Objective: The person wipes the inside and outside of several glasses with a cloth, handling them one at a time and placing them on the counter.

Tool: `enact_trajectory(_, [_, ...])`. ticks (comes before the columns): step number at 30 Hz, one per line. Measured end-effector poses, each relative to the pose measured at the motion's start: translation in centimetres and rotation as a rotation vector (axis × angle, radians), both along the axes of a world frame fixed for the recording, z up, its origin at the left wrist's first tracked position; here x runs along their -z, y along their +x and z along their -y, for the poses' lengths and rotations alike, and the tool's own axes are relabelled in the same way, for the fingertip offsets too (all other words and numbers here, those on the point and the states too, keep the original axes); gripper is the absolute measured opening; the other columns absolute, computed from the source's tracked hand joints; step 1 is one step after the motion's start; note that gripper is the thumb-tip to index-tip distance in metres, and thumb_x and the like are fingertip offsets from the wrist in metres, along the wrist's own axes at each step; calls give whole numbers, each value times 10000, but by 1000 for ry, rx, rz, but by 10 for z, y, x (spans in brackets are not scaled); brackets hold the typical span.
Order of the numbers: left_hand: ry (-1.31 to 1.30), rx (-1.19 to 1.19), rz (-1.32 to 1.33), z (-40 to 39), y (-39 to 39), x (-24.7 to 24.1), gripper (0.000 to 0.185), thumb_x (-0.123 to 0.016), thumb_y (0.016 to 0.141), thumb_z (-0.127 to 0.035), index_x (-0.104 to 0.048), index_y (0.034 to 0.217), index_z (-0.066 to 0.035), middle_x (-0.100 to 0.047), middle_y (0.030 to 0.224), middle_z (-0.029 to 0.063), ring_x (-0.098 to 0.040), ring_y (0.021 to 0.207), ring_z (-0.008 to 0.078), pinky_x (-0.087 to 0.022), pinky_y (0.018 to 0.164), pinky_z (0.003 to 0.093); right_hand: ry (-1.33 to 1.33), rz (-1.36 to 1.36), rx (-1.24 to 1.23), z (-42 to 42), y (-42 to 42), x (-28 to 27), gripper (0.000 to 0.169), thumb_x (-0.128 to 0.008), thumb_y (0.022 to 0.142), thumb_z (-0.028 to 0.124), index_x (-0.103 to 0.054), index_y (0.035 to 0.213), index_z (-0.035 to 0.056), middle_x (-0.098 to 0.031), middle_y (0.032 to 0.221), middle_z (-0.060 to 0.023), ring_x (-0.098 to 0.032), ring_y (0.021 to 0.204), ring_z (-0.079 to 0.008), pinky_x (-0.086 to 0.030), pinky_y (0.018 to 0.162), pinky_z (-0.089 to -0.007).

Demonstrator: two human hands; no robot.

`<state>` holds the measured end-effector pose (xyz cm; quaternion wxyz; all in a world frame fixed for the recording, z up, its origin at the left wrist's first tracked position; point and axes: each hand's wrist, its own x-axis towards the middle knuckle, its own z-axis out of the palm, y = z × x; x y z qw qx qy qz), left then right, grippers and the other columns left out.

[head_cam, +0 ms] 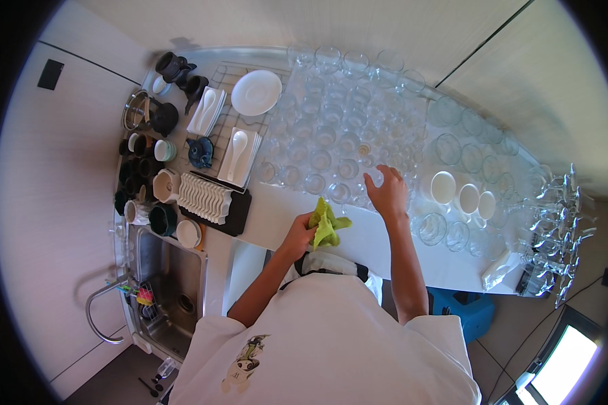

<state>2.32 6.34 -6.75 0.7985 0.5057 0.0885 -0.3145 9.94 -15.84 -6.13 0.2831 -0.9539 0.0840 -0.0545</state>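
Note:
My left hand (300,234) grips a yellow-green cloth (326,225) just off the counter's front edge, close to my body. Out over the small glasses reaches my right hand (387,190), its thumb and fingers apart; I see nothing held in it. Many clear drinking glasses (348,168) stand in close rows in front of both hands. To the right of my right hand are several white mugs (443,188), among larger clear glasses (432,229). Whether my right fingers touch a glass cannot be told.
Left on the counter (268,207) are a wire rack (223,76), a white plate (257,92), white spoons on stacked dishes, a black tray (243,215) and dark teaware. A steel sink (175,304) lies at the left. Stemware (552,228) crowds the right end, beside a plastic packet (502,268).

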Motion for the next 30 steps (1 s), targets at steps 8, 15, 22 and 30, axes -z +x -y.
enact_trajectory(8, [-369, -92, 186, -7, -8, 28, 450, -410, 893, -266, -386, 1269, -20, -463, 1236, 96, -464, 1127, 210, -362, 962, 371, 251, 171, -49, 15, -31, 3, 94, -628, 764, 49, -615, 855, 28, -619, 801, -107, -567, 593, -224, -451, 534, -315])
enact_trajectory(15, [-230, 156, 269, -19, -22, 59, 624, -422, 869, -439, -305, 1341, -48, -393, 1328, 89, -425, 1193, 231, -325, 1010, 393, 627, 132, -134, -13, -81, -45, 75, -641, 772, 45, -621, 830, 2, -626, 766, -92, -562, 622, -137, -446, 574, -258])
enact_trajectory(22, [333, 490, 738, 36, 7, -65, 722, -740, 609, -291, -437, 1215, -43, -454, 1204, 126, -391, 1176, 265, -270, 1001, 426, 1558, -324, 361, -34, -117, -33, 201, -532, 867, 154, -609, 925, -22, -625, 827, -56, -571, 732, -110, -473, 677, -248])
enact_trajectory(30, [197, 859, 1232, 51, 1, -144, 331, -635, 664, -107, -600, 975, 0, -531, 1134, 141, -403, 1194, 344, -322, 988, 462, 1949, -317, 221, 16, -136, -4, 400, -590, 813, 163, -489, 1170, 12, -530, 1148, -110, -530, 1003, -200, -429, 844, -305])
